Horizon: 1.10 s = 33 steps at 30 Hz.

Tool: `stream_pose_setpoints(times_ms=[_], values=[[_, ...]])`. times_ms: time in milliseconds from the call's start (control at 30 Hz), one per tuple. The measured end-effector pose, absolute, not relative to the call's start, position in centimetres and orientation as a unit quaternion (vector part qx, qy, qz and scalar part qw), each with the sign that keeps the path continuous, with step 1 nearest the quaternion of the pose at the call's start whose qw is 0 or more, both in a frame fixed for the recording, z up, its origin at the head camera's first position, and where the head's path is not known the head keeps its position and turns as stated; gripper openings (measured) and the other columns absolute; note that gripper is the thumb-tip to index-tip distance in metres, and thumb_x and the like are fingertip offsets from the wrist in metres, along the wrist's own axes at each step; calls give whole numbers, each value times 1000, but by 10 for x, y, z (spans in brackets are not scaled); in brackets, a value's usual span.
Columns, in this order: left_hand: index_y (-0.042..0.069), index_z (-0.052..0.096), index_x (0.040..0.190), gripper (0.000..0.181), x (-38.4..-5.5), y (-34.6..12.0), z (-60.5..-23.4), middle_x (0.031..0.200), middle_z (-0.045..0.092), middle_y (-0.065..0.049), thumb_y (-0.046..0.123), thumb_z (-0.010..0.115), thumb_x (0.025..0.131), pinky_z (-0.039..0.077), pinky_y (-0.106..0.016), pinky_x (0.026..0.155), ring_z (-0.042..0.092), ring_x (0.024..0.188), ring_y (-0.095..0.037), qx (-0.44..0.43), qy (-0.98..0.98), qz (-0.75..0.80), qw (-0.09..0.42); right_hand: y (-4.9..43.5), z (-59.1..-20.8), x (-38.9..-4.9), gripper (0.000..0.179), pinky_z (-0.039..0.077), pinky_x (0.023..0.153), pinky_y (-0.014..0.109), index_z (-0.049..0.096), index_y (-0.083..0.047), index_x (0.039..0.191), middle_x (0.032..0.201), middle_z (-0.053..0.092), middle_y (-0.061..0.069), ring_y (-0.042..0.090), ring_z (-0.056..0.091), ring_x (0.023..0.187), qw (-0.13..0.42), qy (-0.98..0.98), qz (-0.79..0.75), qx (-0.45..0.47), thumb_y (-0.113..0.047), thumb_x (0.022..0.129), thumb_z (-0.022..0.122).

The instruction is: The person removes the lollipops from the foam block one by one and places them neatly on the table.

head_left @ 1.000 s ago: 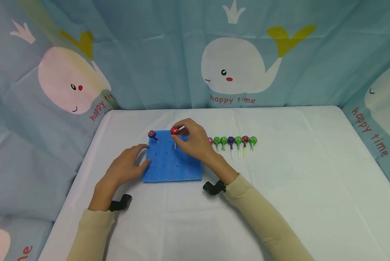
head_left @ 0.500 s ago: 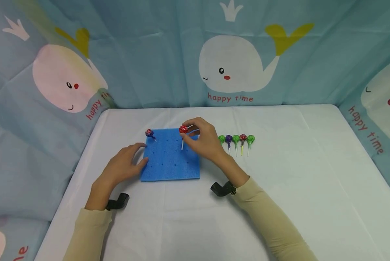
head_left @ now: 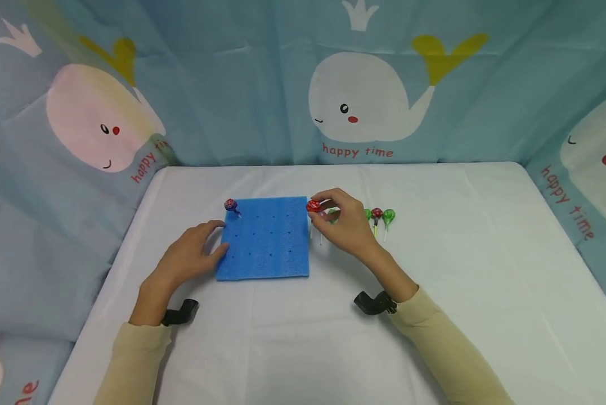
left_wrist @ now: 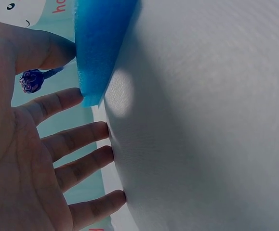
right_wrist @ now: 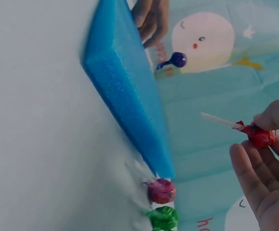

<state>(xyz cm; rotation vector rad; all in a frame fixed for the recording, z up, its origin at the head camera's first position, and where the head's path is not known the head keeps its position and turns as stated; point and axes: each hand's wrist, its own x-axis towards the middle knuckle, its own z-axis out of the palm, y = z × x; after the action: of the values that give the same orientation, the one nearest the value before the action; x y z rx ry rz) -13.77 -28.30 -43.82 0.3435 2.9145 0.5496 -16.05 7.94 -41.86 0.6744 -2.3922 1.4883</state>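
A blue foam board (head_left: 262, 247) dotted with small holes lies on the table. One purple-and-red lollipop (head_left: 230, 205) is stuck in its far left corner, leaning. Thumb and fingertips of my left hand (head_left: 188, 256) rest along the board's left edge, fingers extended. My right hand (head_left: 345, 225) pinches a red lollipop (right_wrist: 262, 137) by its wrapped head, over the board's right edge in the head view. The right wrist view shows its white stick bare and clear of the foam.
Right of the board lies a row of lollipops, partly hidden by my right hand: a pink lollipop (right_wrist: 162, 191), a green one (head_left: 389, 216), a red one (head_left: 376, 214) and others. A whale-print curtain (head_left: 262, 112) hangs behind the white-covered table (head_left: 465, 264).
My right hand has carried the red lollipop rightward, from over the board's far middle to its right edge. My left hand keeps its place at the board.
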Motion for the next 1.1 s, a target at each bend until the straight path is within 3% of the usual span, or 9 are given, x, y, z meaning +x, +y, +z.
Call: stream_pose_setpoints(times_ms=[333, 800, 1100], values=[[9, 48, 155, 61, -141, -280, -437, 159, 51, -24, 38, 61, 103, 39, -72, 119, 46, 148, -49, 108, 975, 177, 79, 95, -424, -153, 28, 68, 82, 45, 71, -2, 119, 113, 73, 13, 25, 78, 96, 104, -813, 534, 207, -4, 92, 79], [9, 48, 155, 61, -137, -283, -440, 159, 51, -24, 38, 61, 103, 39, -73, 118, 46, 147, -49, 109, 975, 178, 80, 125, -426, -142, 26, 68, 78, 43, 71, -2, 115, 109, 75, 12, 23, 76, 87, 145, -817, 524, 192, -2, 90, 79], [9, 47, 155, 60, -139, -285, -441, 159, 51, -24, 37, 61, 104, 39, -73, 119, 46, 148, -49, 113, 974, 180, 81, 149, -423, -143, 31, 63, 81, 18, 71, -1, 120, 113, 74, 13, 25, 76, 94, 152, -828, 506, 188, -3, 91, 81]])
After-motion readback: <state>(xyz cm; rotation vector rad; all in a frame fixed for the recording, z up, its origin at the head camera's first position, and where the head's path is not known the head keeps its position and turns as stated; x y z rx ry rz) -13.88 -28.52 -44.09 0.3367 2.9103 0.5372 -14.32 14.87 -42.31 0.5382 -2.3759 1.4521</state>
